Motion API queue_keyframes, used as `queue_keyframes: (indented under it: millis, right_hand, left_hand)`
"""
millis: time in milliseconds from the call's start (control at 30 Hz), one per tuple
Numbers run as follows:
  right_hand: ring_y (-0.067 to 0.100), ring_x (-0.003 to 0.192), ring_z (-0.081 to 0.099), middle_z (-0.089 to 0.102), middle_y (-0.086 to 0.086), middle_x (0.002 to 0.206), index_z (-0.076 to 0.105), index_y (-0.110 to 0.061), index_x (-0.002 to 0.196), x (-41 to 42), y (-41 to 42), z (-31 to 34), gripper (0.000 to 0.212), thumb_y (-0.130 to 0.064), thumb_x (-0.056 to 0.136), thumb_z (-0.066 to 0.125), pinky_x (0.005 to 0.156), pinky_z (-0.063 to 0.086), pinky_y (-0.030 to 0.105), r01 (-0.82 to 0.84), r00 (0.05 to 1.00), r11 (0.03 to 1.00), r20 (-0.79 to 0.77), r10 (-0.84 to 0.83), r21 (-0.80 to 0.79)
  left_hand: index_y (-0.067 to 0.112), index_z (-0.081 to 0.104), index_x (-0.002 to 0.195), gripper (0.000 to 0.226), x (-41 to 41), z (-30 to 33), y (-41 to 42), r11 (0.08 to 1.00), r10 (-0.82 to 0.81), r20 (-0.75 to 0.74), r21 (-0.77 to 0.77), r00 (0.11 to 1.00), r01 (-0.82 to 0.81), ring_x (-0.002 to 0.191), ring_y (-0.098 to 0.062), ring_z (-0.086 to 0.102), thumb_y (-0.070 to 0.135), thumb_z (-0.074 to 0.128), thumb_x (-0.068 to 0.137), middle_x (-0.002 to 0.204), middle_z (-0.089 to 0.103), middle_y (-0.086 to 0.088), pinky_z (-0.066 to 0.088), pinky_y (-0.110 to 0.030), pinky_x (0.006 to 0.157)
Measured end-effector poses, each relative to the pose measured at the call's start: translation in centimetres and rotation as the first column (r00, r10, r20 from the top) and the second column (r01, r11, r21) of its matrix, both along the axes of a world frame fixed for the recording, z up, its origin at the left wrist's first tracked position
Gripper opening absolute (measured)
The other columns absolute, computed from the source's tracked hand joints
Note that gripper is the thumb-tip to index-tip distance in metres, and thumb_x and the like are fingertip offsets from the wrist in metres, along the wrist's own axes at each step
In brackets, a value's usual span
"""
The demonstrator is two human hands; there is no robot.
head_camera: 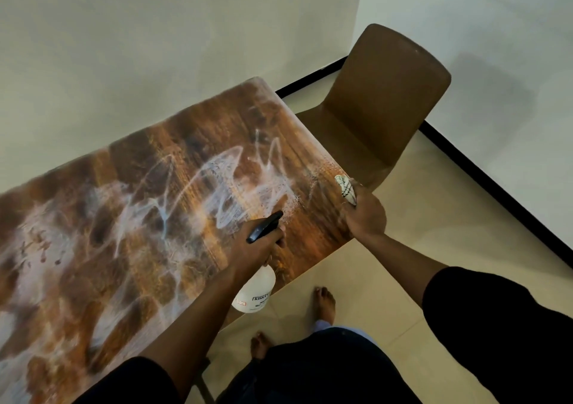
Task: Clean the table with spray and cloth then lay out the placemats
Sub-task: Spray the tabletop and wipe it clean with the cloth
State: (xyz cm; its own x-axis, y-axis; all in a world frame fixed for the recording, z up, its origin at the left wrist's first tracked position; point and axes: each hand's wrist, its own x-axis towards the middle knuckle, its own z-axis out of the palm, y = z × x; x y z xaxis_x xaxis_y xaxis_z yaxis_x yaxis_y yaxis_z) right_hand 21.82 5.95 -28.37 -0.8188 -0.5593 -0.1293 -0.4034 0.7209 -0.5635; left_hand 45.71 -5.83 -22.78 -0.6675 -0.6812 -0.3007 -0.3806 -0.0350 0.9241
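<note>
My left fingers [279, 236] wrap the spray bottle [255, 289]; my right hand [366, 214] clutches the cloth [345, 188]. Spraying seems underway; next I'd wipe the wet table [124, 248] ahead.

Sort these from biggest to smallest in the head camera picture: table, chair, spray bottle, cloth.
1. table
2. chair
3. spray bottle
4. cloth, mostly hidden in the right hand

From my remote seat I see black short sleeves, one at the bottom left of the frame [136, 382] and one at the lower right [502, 326], with forearms bare below them. Dark trousers [316, 369] fill the bottom centre, above two bare feet [324, 304] on the floor.
</note>
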Motion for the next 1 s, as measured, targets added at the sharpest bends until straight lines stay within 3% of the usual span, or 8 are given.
queue_keyframes:
  millis: [100,233,367,500,600,767,867,1000]
  right_hand:
    - [0.036,0.134,0.051,0.054,0.012,0.149,0.049,-0.018,0.149,-0.9,0.0,-3.3,0.059,-0.021,0.093,0.065,0.108,0.046,0.050,-0.229,0.968,0.956,-0.058,0.243,0.183]
    - [0.038,0.157,0.007,0.011,0.012,0.172,0.022,-0.020,0.163,2.0,0.6,-6.8,0.073,-0.032,0.099,0.055,0.126,0.015,0.055,-0.495,0.858,0.796,0.049,0.512,0.349]
    - [0.037,0.154,-0.025,-0.022,0.012,0.169,-0.006,-0.023,0.165,5.7,0.8,-8.3,0.083,-0.049,0.102,0.043,0.126,-0.009,0.052,-0.611,0.771,0.714,0.054,0.634,0.343]
    - [0.037,0.155,-0.023,-0.016,0.014,0.171,0.000,-0.031,0.164,8.3,1.7,-9.7,0.082,-0.054,0.097,0.040,0.126,-0.003,0.056,-0.777,0.581,0.556,-0.003,0.814,0.295]
    - [0.035,0.156,-0.020,-0.014,0.012,0.171,-0.003,-0.031,0.164,8.0,3.2,-10.1,0.081,-0.056,0.098,0.036,0.126,-0.008,0.054,-0.818,0.496,0.489,-0.061,0.866,0.301]
    - [0.033,0.155,-0.024,-0.018,0.011,0.170,-0.009,-0.034,0.163,3.8,4.5,-10.0,0.071,-0.061,0.106,0.022,0.126,-0.005,0.054,-0.771,0.579,0.558,-0.026,0.815,0.307]
    - [0.036,0.155,-0.021,-0.019,0.012,0.169,-0.003,-0.031,0.165,-0.8,5.1,-10.3,0.073,-0.063,0.104,0.022,0.126,0.004,0.057,-0.633,0.714,0.674,-0.049,0.699,0.380]
    - [0.034,0.158,-0.011,-0.010,0.012,0.172,0.000,-0.031,0.165,-5.8,5.5,-10.4,0.075,-0.065,0.101,0.018,0.128,0.003,0.051,-0.486,0.814,0.753,-0.084,0.575,0.442]
  left_hand:
    - [0.027,0.073,0.100,0.025,-1.1,-0.9,0.0,0.999,0.017,-0.018,-0.039,1.000,-0.018,0.039,-0.013,0.051,0.006,0.062,0.106,0.079,0.075,-0.017,0.045,-0.026,0.044]
    - [0.005,0.076,0.098,0.016,-1.9,-1.7,0.3,0.996,0.074,0.011,-0.043,0.997,-0.074,0.042,-0.018,0.052,0.011,0.063,0.106,0.078,0.076,-0.014,0.046,-0.028,0.044]
    - [0.019,0.077,0.099,0.016,-2.3,-1.9,0.5,0.992,0.129,0.030,0.009,0.991,-0.130,0.042,-0.018,0.052,0.029,0.065,0.099,0.079,0.076,-0.015,0.045,-0.028,0.044]
    - [0.003,0.074,0.106,0.033,-2.4,-2.8,0.4,0.976,0.201,0.105,0.066,0.974,-0.209,0.042,-0.016,0.051,0.032,0.068,0.092,0.082,0.076,-0.017,0.043,-0.030,0.049]
    - [0.007,0.074,0.113,0.035,-2.9,-2.9,0.4,0.970,0.223,0.105,0.080,0.969,-0.231,0.043,-0.015,0.052,0.033,0.068,0.091,0.084,0.077,-0.018,0.044,-0.029,0.047]
    - [0.032,0.077,0.103,0.013,-3.7,-2.6,0.4,0.985,0.168,0.046,0.028,0.985,-0.169,0.045,-0.013,0.054,0.027,0.065,0.098,0.082,0.076,-0.016,0.046,-0.029,0.046]
    - [0.036,0.079,0.096,0.017,-4.3,-2.8,0.3,0.986,0.164,0.055,0.013,0.985,-0.165,0.046,-0.017,0.053,0.027,0.065,0.099,0.082,0.076,-0.013,0.046,-0.029,0.047]
    - [0.047,0.075,0.095,0.031,-5.1,-2.5,0.6,0.987,0.155,0.035,0.025,0.987,-0.156,0.045,-0.016,0.051,0.019,0.064,0.104,0.080,0.075,-0.014,0.045,-0.029,0.045]
